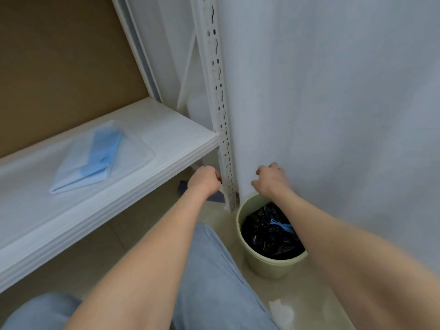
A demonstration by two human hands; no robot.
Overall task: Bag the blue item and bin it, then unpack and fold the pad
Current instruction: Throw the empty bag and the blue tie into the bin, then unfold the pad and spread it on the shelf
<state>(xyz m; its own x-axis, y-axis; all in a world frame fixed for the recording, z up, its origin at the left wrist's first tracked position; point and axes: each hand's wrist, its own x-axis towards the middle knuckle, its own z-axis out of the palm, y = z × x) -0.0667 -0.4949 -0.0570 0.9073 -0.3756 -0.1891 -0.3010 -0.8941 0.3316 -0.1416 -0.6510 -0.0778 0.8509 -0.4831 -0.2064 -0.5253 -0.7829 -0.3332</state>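
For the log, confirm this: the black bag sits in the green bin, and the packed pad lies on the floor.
Wrong on the pad: the head view shows it on the shelf, not the floor. The black bag does sit in the green bin.

Glossy black plastic bag; matt plastic bin; perforated metal upright.

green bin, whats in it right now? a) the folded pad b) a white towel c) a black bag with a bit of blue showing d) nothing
C: the green bin holds a crumpled black bag with a blue bit on top, while the pad lies on the shelf.
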